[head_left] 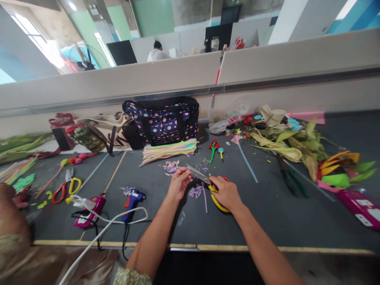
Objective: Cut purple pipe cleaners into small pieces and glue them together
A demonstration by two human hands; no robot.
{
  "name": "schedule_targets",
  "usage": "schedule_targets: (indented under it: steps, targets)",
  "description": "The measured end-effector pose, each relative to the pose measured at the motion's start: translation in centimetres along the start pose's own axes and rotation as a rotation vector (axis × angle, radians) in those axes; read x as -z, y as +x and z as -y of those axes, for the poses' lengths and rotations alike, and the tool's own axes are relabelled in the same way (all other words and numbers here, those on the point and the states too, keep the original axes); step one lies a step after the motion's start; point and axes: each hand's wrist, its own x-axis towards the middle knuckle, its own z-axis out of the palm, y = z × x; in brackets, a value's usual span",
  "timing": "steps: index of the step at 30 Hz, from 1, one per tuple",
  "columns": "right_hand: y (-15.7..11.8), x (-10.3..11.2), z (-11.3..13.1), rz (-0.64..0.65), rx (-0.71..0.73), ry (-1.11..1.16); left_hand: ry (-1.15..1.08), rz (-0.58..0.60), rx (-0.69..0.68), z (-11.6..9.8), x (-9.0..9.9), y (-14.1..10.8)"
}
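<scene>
My right hand [226,192] grips a pair of scissors [199,173] with yellow and red handles, the blades pointing up and left. Beside the blade tips, my left hand [179,183] is closed in a pinch; what its fingers hold is too small to make out. Just below the blades lie short purple cut pieces [196,191] and a longer purple strip [205,201]. Another heap of purple bits [171,166] sits beyond my left hand. Farther back is a bundle of pale fuzzy stems [169,151], with a small red and green craft flower [213,148] to its right.
A blue glue gun [132,205] and a magenta device [90,211] with cords lie left, near other scissors [67,186]. A dotted bag [166,120] stands at the back. Dried husks [292,146] and pliers [289,178] lie right. Another person's arm [12,213] is at far left.
</scene>
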Motion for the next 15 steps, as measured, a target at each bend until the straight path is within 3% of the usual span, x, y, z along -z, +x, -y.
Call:
schedule_targets:
  steps: [15]
  targets:
    - [-0.13, -0.34, -0.15, -0.02, 0.021, -0.008, 0.086, -0.001, -0.058, -0.15, -0.29, -0.1]
